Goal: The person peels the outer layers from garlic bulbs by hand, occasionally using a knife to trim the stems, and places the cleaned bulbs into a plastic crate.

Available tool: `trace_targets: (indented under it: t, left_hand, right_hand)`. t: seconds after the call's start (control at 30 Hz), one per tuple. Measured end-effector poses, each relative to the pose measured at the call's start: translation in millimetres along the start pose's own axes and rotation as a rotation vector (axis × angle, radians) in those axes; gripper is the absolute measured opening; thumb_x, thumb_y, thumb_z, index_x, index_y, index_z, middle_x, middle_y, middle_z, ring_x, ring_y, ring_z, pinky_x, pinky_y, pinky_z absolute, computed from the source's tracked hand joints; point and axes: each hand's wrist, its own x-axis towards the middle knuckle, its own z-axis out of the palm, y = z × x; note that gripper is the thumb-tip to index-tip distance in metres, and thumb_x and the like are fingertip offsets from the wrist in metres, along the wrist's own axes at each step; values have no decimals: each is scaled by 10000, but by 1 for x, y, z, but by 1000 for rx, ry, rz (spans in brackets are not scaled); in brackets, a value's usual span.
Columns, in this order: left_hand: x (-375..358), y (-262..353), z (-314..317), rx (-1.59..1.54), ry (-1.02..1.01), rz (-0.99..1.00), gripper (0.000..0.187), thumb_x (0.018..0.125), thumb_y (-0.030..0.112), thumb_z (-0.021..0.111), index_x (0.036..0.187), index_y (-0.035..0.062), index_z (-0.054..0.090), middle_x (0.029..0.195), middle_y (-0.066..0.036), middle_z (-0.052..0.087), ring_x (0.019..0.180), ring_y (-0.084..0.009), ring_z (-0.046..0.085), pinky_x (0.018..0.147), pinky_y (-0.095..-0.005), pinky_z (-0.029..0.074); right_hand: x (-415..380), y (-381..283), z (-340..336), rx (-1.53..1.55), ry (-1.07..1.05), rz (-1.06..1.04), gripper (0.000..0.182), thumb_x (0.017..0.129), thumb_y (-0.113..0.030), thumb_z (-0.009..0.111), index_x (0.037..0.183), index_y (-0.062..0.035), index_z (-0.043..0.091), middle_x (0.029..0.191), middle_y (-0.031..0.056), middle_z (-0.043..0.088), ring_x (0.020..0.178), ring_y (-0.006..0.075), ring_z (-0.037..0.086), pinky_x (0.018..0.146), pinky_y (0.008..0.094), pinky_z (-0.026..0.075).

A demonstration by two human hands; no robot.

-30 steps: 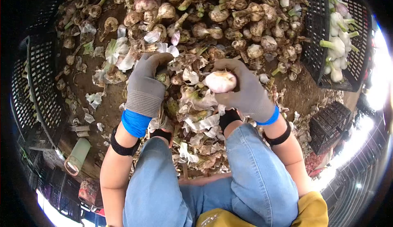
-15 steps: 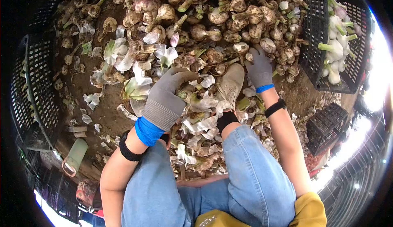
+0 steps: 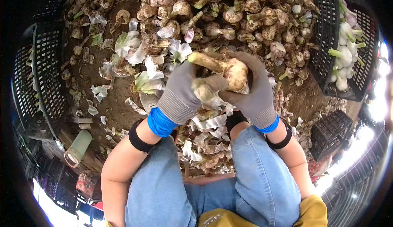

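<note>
A garlic bulb with a thick stem is raised in front of me, its stem pointing left. My right hand, in a grey glove, curls around the bulb's right side. On the stem side is my left hand, also gloved, with its fingers closed at the stem and partly hidden behind it. A blurred brownish shape by the left thumb is hard to make out. Loose papery garlic skins lie beneath the hands. Beyond them spreads a heap of soil-covered garlic bulbs.
At the right, a black crate holds cleaned white garlic. Another black crate stands at the left, near a pale green cylinder. A smaller dark crate sits lower right.
My right hand has come back from the heap with a garlic bulb, toward my left hand. The left hand has shifted right to meet it. The whole view has shifted slightly.
</note>
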Motion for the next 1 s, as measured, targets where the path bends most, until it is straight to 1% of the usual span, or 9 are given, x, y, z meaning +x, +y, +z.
trace_targets:
  t: [0.1,0.33,0.4,0.47,0.6,0.77,0.83,0.9,1.0]
  left_hand:
    - [-7,-7,5,81,45,53,456,778,214,721,1117,-16,519,1080,-129,600,1002,-149,572,874,-287,455]
    - [-7,-3,-12,67,-1,-81,267,838,142,604,1038,-34,583,901,-107,660,830,-150,610,728,-275,483]
    - [-5,1,-11,369,-88,156,260,839,156,624,1014,-31,578,916,-103,653,821,-138,598,727,-276,479]
    - [-6,3,7,155,72,-125,221,843,123,628,997,-24,570,965,-105,640,861,-141,592,748,-278,478]
    - [-12,3,-7,179,-29,-64,232,827,0,589,1058,-11,573,1051,-102,621,951,-164,584,835,-287,475]
    - [-12,14,-10,246,-146,35,321,731,-87,559,1033,9,614,948,-69,640,883,-189,620,801,-276,480]
    - [-10,19,-9,403,-195,144,308,716,-80,583,1005,17,630,916,-76,636,863,-209,626,778,-271,476]
    - [-9,19,-1,365,-126,163,284,716,-47,616,992,21,631,892,-84,622,841,-218,621,752,-266,469]
    - [-9,-5,-6,-63,28,-129,285,739,-14,616,1024,8,604,942,-100,600,848,-203,600,750,-269,462]
  right_hand:
    - [-5,3,6,-149,51,-196,770,493,-173,856,1163,-25,506,1096,144,561,991,263,552,893,352,434]
    - [-5,-12,0,307,-107,330,743,540,-189,834,1170,-9,482,1063,117,565,971,224,565,861,322,458]
    - [-6,-11,-4,-208,-105,-15,761,565,-201,819,1206,-13,452,1100,143,554,1037,253,552,898,326,444]
    - [-5,-7,-3,28,-151,60,722,559,-197,829,1180,-34,498,1100,135,536,1050,264,515,932,335,396]
    - [0,-3,-9,148,-307,312,712,611,-273,820,1193,-21,494,1124,116,567,1049,201,545,910,317,426]
    - [-10,13,-4,1631,-423,964,507,767,-353,711,1108,-15,547,945,173,625,764,196,636,664,265,535]
    - [-8,35,-1,1671,-589,988,497,840,-506,579,942,-20,609,794,133,646,618,227,628,533,314,537]
    - [-10,38,12,1550,-385,1001,497,890,-528,484,934,-53,624,818,80,662,698,216,629,626,328,529]
    - [8,46,-1,634,-38,656,349,914,-327,486,963,-12,630,892,103,655,814,206,618,739,303,492]
